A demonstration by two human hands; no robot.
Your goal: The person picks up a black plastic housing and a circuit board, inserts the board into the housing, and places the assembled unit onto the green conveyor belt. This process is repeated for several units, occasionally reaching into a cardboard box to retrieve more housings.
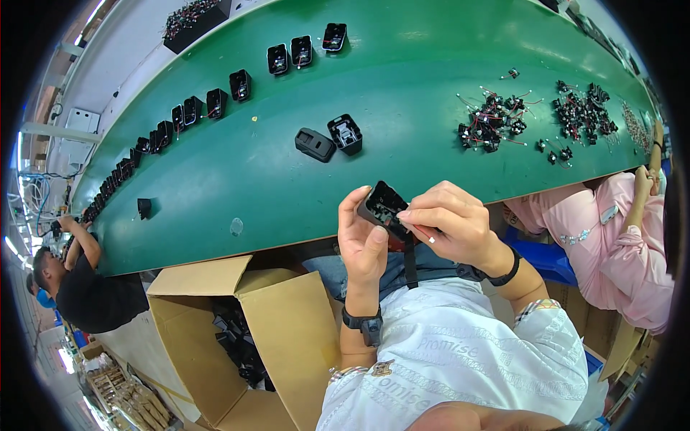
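Observation:
My left hand is closed around a black plastic housing, holding it tilted above the table's near edge with its open side up. Small parts show inside the cavity. My right hand pinches at the housing's right rim, fingertips pressed together. A red wire with a small white connector sticks out below those fingers. Whatever else lies between the fingertips is hidden. Beyond my hands, another open black housing rests on the green table, beside a closed black one.
A curved row of black housings runs along the far left. Piles of small wired parts lie at the right. An open cardboard box holds black pieces. People sit at left and right.

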